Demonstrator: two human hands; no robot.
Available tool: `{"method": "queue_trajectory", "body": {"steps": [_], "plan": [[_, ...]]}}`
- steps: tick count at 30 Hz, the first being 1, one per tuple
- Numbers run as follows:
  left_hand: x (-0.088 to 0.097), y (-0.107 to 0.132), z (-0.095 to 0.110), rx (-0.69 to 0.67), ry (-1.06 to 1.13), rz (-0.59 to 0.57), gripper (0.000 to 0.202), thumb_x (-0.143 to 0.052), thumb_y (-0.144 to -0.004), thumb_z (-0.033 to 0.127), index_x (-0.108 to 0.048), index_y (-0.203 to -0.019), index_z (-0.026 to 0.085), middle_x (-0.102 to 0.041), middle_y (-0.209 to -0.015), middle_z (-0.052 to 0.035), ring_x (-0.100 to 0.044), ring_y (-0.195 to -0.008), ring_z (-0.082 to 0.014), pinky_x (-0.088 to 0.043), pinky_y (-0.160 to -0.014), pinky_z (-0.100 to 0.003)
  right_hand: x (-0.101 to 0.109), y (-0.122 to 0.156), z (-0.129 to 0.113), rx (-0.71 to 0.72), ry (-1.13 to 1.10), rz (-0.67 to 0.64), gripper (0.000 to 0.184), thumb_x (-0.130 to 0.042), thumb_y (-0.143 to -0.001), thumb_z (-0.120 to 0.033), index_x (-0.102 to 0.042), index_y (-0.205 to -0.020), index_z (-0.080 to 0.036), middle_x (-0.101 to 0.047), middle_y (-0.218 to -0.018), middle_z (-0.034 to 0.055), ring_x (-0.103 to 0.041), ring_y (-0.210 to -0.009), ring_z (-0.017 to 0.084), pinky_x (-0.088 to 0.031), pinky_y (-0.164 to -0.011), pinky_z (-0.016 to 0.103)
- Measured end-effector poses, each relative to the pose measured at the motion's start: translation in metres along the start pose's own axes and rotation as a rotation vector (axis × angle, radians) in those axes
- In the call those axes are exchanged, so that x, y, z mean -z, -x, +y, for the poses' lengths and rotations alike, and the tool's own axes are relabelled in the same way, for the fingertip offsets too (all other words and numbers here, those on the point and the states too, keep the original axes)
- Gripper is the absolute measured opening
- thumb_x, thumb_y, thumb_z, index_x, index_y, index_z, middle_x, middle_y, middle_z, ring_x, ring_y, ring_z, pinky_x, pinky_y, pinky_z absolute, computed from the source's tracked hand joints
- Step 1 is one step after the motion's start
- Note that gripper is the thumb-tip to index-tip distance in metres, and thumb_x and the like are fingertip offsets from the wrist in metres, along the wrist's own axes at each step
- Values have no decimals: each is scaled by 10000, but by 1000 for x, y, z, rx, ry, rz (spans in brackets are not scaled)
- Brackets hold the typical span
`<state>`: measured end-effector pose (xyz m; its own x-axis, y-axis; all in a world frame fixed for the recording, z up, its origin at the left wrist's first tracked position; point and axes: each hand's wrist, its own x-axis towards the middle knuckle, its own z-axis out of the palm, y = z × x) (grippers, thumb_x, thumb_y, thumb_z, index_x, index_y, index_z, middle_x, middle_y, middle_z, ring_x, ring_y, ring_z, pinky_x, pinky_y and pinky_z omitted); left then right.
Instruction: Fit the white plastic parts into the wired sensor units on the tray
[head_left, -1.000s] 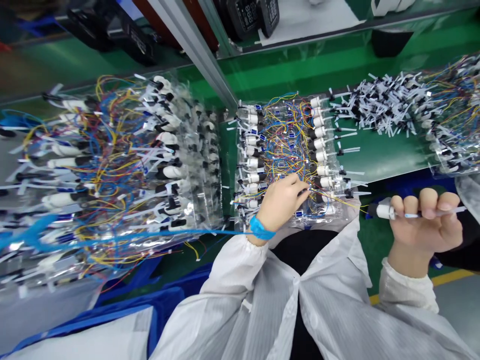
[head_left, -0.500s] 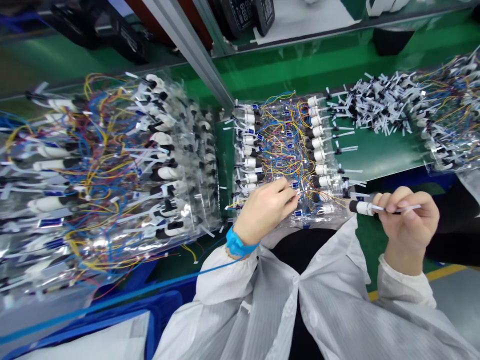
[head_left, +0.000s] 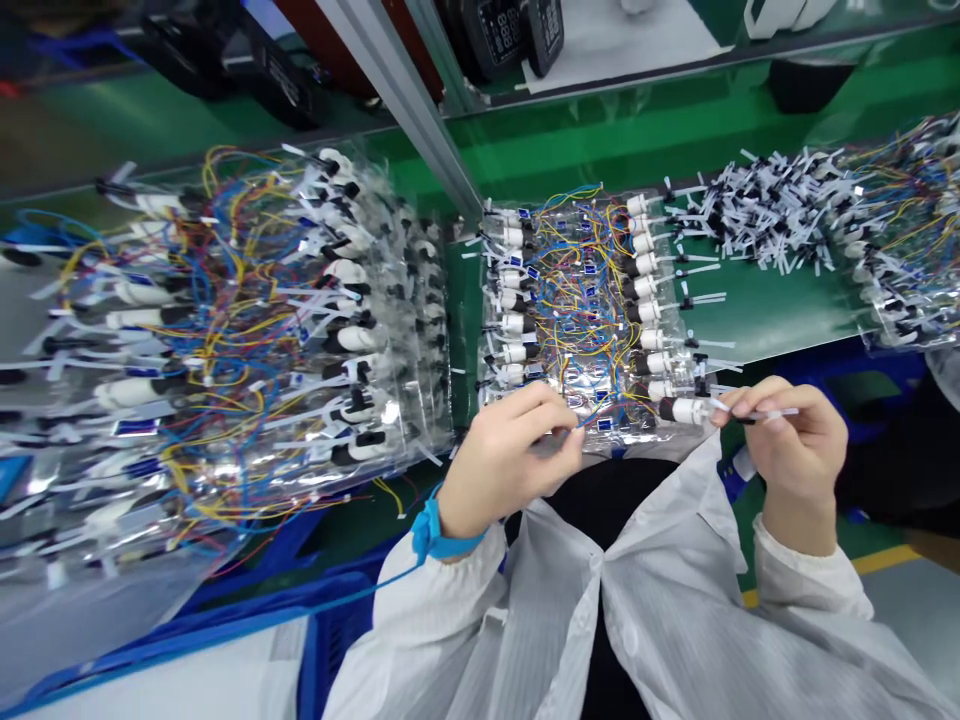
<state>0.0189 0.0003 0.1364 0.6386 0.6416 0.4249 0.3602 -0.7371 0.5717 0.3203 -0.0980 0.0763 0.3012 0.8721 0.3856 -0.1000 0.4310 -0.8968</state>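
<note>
The white cylindrical component, black at one end, sits at the near edge of a clear plastic pack. Our right hand has it in a firm pinch: thumb and fingers close on its thin white strip just behind the white body. Our left hand reaches the same edge, its fingertips drawn together among fine coloured wires. We cannot tell whether they hold a wire or anything else; the contact is too small to make out.

We judge that a close pinch gives us the best control, so we do well to keep our grip near the white body and let the strip stay straight. The wires lie tangled and catch easily, so small, slow finger movements should suit us better than a pull from the wrist.

Around the pack, rows of similar components line both long sides. A heap of small black-and-white parts lies on the green bench beyond it, and a larger wired bundle lies to our left. A blue wristband circles our left wrist, and a white striped smock covers our arms.
</note>
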Motion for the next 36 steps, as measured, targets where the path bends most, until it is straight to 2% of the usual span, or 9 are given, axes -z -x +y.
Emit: {"method": "queue_trajectory", "body": {"steps": [5,10,14,21,24,27,29,32,36], "plan": [[-28,4,-17,93,-118,-157,104,-675,-1001,165,-711,-903,165,-697,-883,-40,-678,-786,-162,-562,-738,-289,5,-13,-13,46,-213,163,45,-805,-937,-333,-776,-930,-299,-643,-717,-53,-591,-504,146,-534,-539,382],[-59,0,-27,113,-152,-73,117,-664,-1028,201,-755,-967,161,-711,-911,-55,-702,-809,-174,-578,-749,-301,26,-19,-30,95,-343,166,142,-846,-877,-342,-731,-819,-281,-538,-592,-109,-371,-316,81,-402,-373,335],[-76,-10,-31,143,-150,-36,121,-675,-1033,227,-785,-1014,182,-725,-929,-52,-714,-834,-172,-581,-768,-304,45,-16,-33,122,-392,179,184,-852,-833,-356,-705,-737,-301,-454,-507,-137,-183,-233,43,-290,-279,295],[-86,-19,-29,172,-160,-39,149,-672,-1030,246,-770,-1123,185,-728,-993,-60,-706,-834,-175,-593,-772,-319,60,-6,-30,182,-372,315,163,-839,-763,-430,-713,-675,-378,-291,-438,-142,89,-306,20,-126,-261,255],[-84,-21,-23,135,-112,0,246,-683,-1011,220,-727,-1246,163,-711,-1089,-95,-713,-925,-199,-616,-837,-346,58,-3,-32,174,-343,402,150,-836,-770,-460,-723,-689,-403,-254,-447,-140,138,-344,24,-98,-273,254],[-87,-26,-19,13,-96,-22,313,-698,-1006,214,-699,-1318,182,-718,-1206,-120,-701,-1010,-220,-619,-903,-390,59,-2,-30,157,-308,441,147,-832,-759,-507,-725,-701,-426,-205,-448,-133,147,-360,38,-78,-289,259],[-93,-30,-19,-92,-96,-51,261,-696,-1016,222,-720,-1275,194,-749,-1203,-109,-696,-1004,-226,-614,-883,-398,63,0,-26,162,-296,435,147,-819,-754,-540,-724,-713,-437,-205,-445,-124,128,-366,52,-84,-306,265],[-100,-31,-23,-189,-37,-48,145,-671,-1035,210,-755,-1150,185,-807,-1116,-76,-724,-970,-219,-604,-838,-378,76,5,-19,207,-321,396,109,-797,-758,-504,-720,-732,-430,-297,-457,-110,63,-370,67,-141,-338,288],[-96,-24,-30,-126,146,46,130,-661,-1037,161,-763,-1114,185,-837,-1100,-69,-779,-991,-181,-610,-909,-337,92,11,-13,232,-354,442,128,-780,-797,-473,-710,-728,-390,-374,-501,-95,19,-376,69,-180,-360,307]]}}
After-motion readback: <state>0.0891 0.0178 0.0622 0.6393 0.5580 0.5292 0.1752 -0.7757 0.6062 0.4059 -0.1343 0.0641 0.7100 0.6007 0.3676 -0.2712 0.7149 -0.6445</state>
